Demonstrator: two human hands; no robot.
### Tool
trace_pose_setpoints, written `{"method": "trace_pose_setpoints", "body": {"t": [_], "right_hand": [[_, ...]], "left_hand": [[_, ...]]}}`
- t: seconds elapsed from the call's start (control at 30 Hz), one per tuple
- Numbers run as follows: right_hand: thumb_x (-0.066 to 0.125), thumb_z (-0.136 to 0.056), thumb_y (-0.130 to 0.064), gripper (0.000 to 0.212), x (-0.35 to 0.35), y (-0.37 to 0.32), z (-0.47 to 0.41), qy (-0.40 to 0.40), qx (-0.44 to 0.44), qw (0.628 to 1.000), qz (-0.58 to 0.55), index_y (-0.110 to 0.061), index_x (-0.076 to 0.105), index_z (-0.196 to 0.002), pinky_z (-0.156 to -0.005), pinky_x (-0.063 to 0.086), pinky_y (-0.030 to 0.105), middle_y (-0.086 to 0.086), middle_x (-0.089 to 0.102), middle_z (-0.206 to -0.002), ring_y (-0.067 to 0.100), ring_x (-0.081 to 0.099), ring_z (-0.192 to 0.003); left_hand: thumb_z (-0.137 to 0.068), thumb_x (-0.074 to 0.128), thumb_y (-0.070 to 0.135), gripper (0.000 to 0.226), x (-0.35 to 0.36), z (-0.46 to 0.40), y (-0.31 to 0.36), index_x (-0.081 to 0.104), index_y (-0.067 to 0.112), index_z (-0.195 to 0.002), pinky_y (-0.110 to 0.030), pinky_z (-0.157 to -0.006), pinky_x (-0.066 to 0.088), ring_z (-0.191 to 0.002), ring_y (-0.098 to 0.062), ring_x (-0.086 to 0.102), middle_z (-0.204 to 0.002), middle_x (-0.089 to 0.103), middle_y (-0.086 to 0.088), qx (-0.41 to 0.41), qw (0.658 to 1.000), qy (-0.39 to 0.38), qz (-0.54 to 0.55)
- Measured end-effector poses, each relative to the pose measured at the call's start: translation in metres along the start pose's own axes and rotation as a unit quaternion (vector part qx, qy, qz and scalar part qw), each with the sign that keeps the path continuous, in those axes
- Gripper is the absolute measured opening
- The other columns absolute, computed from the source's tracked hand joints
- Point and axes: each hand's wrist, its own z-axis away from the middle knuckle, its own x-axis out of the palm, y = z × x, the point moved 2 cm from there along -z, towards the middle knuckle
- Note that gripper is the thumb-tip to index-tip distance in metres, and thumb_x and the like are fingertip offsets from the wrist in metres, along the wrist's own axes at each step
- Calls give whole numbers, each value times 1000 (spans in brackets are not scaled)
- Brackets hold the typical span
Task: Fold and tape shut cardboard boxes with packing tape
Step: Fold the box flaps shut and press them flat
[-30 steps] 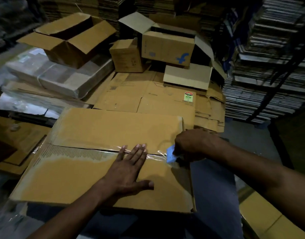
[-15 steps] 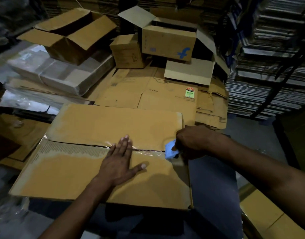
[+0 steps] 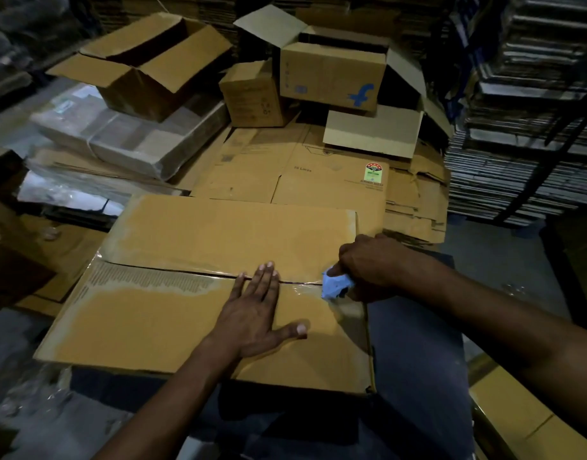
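Observation:
A large brown cardboard box lies in front of me with its two top flaps folded shut. Clear packing tape runs along the seam between them. My left hand rests flat on the near flap, fingers straight, their tips across the seam. At the right end of the seam my right hand grips a light blue tape dispenser. Most of the dispenser is hidden under that hand.
Flattened cartons lie just behind the box. Open and shut boxes are piled further back, with a wrapped bundle at the left. Tall stacks of flat cardboard fill the right side. Another box sits at the lower right.
My left hand has slid left along the seam and turned so its fingers point more straight ahead. My right hand with the dispenser stays at the seam's right end.

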Motion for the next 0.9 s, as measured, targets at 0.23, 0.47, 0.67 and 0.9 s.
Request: {"method": "trace_pose_setpoints", "body": {"t": [0.23,0.47,0.67,0.9], "right_hand": [[64,-98,-51,50,3,2,3,-8,-1,1000,-10,-44,59,-147,-88,46,39,-2,60,-132,27,59,-120],[67,-96,-39,42,-3,2,3,-36,-4,999,-10,-39,68,-138,-85,59,39,-2,61,-122,26,67,-109],[74,-94,-30,47,-9,-2,-4,-74,-12,997,9,-30,66,-141,-81,63,44,1,67,-133,28,70,-112],[76,-96,-38,20,-10,18,-2,-74,23,997,16,-21,65,-100,-67,59,35,-7,62,-84,17,67,-78]], "left_hand": [[-80,11,109,137,-8,-14,35,-12,12,-173,-60,-133,-8,-165,-18,-29,-178,-31,-4,59,998,-6,20],[-80,11,110,135,-12,-17,62,-12,15,-174,-60,-132,-10,-166,-17,-25,-180,-24,0,84,996,0,21],[-84,12,107,130,0,-17,71,-9,17,-175,-52,-135,-6,-168,-12,-15,-182,-16,1,78,996,11,46],[-86,14,105,125,2,-17,68,-1,20,-176,-50,-136,-4,-167,-9,-14,-183,-12,3,78,996,15,48]]}}
